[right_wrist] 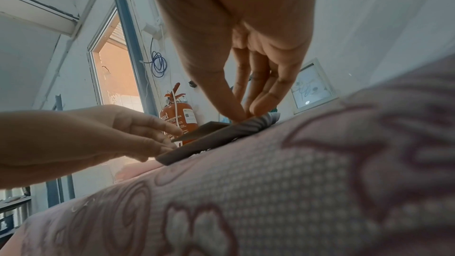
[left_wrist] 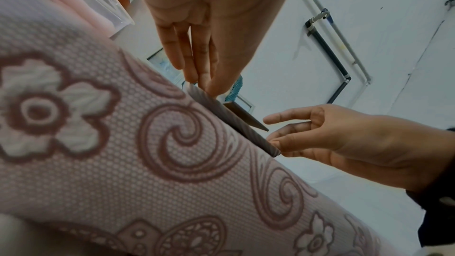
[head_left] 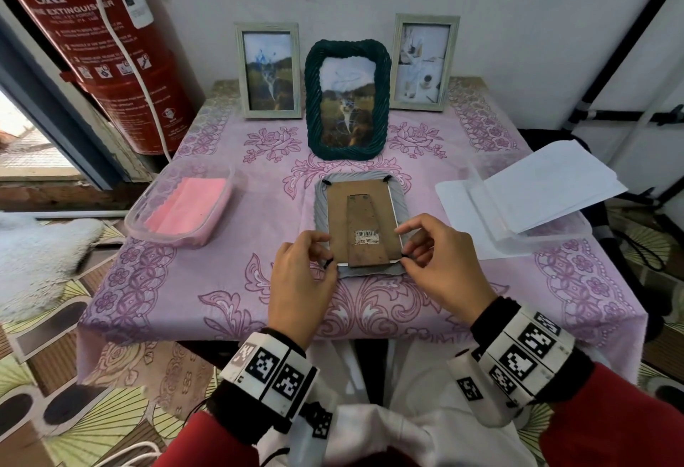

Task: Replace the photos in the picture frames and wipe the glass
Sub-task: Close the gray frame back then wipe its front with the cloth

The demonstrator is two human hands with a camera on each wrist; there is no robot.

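Note:
A grey picture frame (head_left: 321, 215) lies face down in the middle of the table, with its brown backing board (head_left: 364, 215) and barcode sticker facing up. My left hand (head_left: 322, 250) pinches its near-left corner beside a small black tab (head_left: 327, 263). My right hand (head_left: 401, 244) grips the near-right corner, thumb on the other near tab (head_left: 405, 256) and index finger on the board's edge. In the left wrist view the left fingertips (left_wrist: 204, 83) meet on the frame's edge (left_wrist: 234, 118). In the right wrist view the right hand (right_wrist: 246, 114) touches the frame (right_wrist: 216, 137), whose stand flap sits slightly raised.
Three frames with photos stand at the back: a pale one (head_left: 270, 70), a dark green one (head_left: 348, 96) and another pale one (head_left: 423, 63). A clear tub (head_left: 148, 207) holds a pink cloth (head_left: 188, 207) on the left. White sheets (head_left: 547, 185) lie in a tub on the right. A red fire extinguisher (head_left: 111, 41) stands at far left.

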